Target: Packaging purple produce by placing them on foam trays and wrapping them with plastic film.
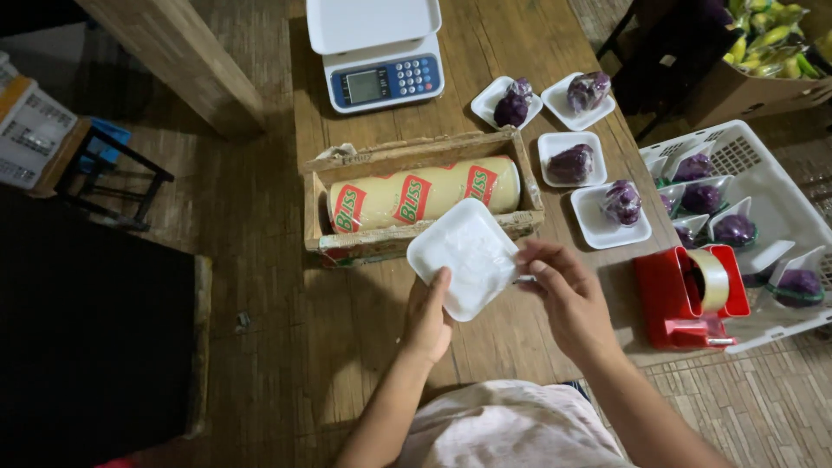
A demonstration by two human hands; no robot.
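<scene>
Two hands hold one white foam tray [464, 257] above the near edge of the wooden table [485, 52]. The left hand [429, 316] grips the tray's near-left corner, thumb on the upper face and the other fingers hidden beneath. The right hand [568, 295] pinches the tray's right corner between thumb and fingertips [529, 260]. The tray is empty and sits rotated, so one diagonal runs near-left to far-right, and each hand takes a corner on opposite sides. Both hands touch the tray; neither is nearer than the other.

Just beyond the tray, on the far side, stands a wooden box [416, 156] holding a roll of cling film [425, 195]; the roll's long axis runs left to right, across the line from the hands. The tray's far corner overlaps the box's near wall in the view; contact cannot be told.

To the right of the box lie four filled foam trays [598, 221], each with a wrapped purple vegetable. A red tape dispenser [685, 295] stands near right, beside a white plastic crate [763, 173] of more filled trays. A digital scale [377, 52] stands far centre
</scene>
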